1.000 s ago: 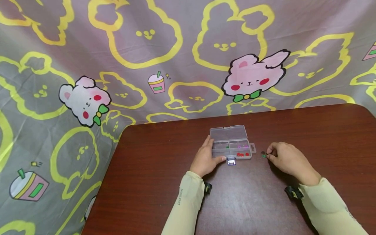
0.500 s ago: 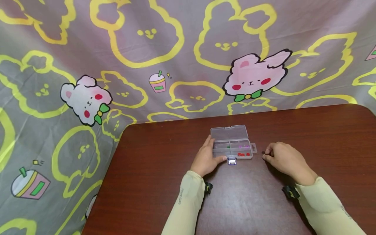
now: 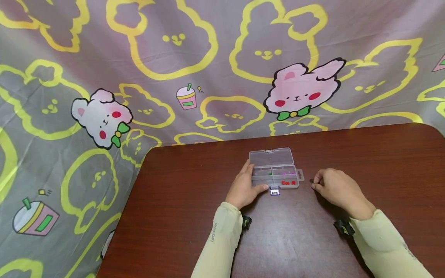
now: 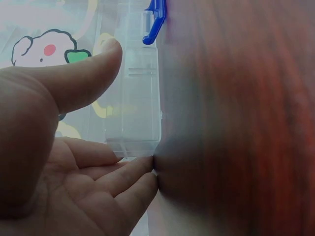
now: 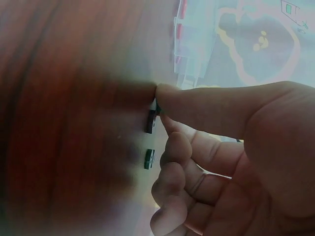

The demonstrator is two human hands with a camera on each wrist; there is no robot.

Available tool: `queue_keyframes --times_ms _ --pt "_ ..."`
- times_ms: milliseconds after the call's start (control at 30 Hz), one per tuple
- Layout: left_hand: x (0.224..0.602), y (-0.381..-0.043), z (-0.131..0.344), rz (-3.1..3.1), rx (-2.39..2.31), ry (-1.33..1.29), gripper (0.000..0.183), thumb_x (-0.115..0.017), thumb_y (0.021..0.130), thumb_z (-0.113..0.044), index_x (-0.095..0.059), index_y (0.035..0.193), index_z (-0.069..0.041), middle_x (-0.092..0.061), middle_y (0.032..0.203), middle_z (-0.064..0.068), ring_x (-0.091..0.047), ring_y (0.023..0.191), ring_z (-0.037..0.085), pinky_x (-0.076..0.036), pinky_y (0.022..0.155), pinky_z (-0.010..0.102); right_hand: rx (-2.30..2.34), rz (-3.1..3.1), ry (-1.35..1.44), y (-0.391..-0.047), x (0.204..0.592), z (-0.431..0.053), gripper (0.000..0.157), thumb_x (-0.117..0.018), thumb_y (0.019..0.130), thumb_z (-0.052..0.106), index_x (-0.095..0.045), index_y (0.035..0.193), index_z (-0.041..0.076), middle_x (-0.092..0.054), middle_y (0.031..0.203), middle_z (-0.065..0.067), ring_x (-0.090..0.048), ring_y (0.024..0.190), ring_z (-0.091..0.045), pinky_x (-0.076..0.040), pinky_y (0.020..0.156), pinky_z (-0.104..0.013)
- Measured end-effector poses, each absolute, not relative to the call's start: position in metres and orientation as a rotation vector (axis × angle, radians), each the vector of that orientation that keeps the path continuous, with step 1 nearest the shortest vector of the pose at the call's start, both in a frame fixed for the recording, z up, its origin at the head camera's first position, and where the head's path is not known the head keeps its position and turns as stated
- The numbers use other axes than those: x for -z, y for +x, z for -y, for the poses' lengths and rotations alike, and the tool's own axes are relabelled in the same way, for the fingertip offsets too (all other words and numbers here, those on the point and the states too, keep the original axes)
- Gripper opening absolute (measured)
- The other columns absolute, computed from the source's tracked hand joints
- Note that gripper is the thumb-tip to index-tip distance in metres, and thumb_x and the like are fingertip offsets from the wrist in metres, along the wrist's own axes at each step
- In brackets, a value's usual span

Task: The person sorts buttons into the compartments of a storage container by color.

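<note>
A clear plastic compartment box (image 3: 262,181) lies on the table with its lid (image 3: 271,157) raised at the back. My left hand (image 3: 242,189) holds its left end, thumb along the front edge and fingers against the side wall. Inside are red pieces (image 3: 285,183), purple pieces (image 3: 291,173) and a green piece (image 3: 270,174). To the right of the box, my right hand (image 3: 336,187) is low at the tabletop. Its thumb and forefinger pinch a small green piece (image 5: 158,107), mostly hidden by the thumb.
Two small dark pieces stand close to the right fingertips in the right wrist view: one blackish piece (image 5: 150,122) and one dark green piece (image 5: 149,159). A blue-edged latch (image 3: 274,191) sticks out at the box's front. Behind the brown table (image 3: 194,185) hangs a cartoon-printed cloth (image 3: 215,85).
Over the last second my right hand has shifted slightly left, and its fingertips now cover the green piece seen beside them earlier. The left hand and box stay put.
</note>
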State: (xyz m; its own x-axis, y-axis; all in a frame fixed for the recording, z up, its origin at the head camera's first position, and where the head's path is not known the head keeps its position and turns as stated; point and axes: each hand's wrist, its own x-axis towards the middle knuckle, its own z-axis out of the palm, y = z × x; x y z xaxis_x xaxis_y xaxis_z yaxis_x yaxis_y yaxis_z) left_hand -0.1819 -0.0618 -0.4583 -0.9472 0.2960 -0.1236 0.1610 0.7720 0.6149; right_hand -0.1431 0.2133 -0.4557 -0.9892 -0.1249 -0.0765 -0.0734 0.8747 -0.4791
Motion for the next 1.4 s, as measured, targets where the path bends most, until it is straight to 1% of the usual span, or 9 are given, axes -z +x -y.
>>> queue_keyframes --times_ms 233,567,800,1100,1400 --pt "0.459 -0.183 0.062 -2.758 -0.920 0.353 0.085 -0.078 0.089 -0.037 -0.037 0.154 0.000 -0.022 0.166 0.008 -0.034 0.146 0.026 -0.034 0.116 0.039 0.758 -2.953 -0.173 -0.142 0.456 -0.212 0.012 -0.072 0.090 0.011 -0.066 0.080 0.007 -0.057 0.068 0.001 -0.050 0.061 -0.016 -0.042 0.054 -0.035" --pt "0.459 -0.182 0.062 -2.757 -0.920 0.354 0.086 -0.078 0.089 -0.037 -0.037 0.154 0.000 -0.022 0.166 0.007 -0.034 0.146 0.026 -0.035 0.115 0.040 0.772 -2.966 -0.181 -0.142 0.454 -0.212 0.009 -0.070 0.090 0.010 -0.067 0.082 0.007 -0.060 0.071 0.002 -0.053 0.063 -0.015 -0.045 0.057 -0.039" --pt "0.460 -0.183 0.062 -2.745 -0.909 0.335 0.086 -0.078 0.089 -0.038 -0.036 0.155 -0.002 -0.020 0.167 0.005 -0.033 0.147 0.025 -0.035 0.115 0.040 0.791 -2.954 -0.173 -0.141 0.452 -0.213 0.010 -0.071 0.091 0.011 -0.066 0.082 0.006 -0.059 0.070 0.002 -0.050 0.061 -0.015 -0.041 0.054 -0.035" --pt "0.459 -0.182 0.062 -2.739 -0.916 0.333 0.086 -0.077 0.090 -0.038 -0.035 0.156 -0.003 -0.019 0.167 0.005 -0.033 0.147 0.025 -0.035 0.115 0.040 0.801 -2.978 -0.197 -0.143 0.450 -0.210 0.011 -0.071 0.091 0.011 -0.066 0.082 0.007 -0.057 0.070 0.001 -0.049 0.062 -0.015 -0.040 0.055 -0.034" --pt "0.457 -0.182 0.062 -2.748 -0.923 0.346 0.085 -0.078 0.089 -0.037 -0.036 0.155 -0.002 -0.021 0.167 0.007 -0.035 0.146 0.026 -0.036 0.114 0.040 0.799 -2.999 -0.206 -0.145 0.445 -0.205 0.011 -0.071 0.090 0.011 -0.065 0.081 0.008 -0.056 0.070 0.002 -0.048 0.062 -0.015 -0.040 0.056 -0.033"
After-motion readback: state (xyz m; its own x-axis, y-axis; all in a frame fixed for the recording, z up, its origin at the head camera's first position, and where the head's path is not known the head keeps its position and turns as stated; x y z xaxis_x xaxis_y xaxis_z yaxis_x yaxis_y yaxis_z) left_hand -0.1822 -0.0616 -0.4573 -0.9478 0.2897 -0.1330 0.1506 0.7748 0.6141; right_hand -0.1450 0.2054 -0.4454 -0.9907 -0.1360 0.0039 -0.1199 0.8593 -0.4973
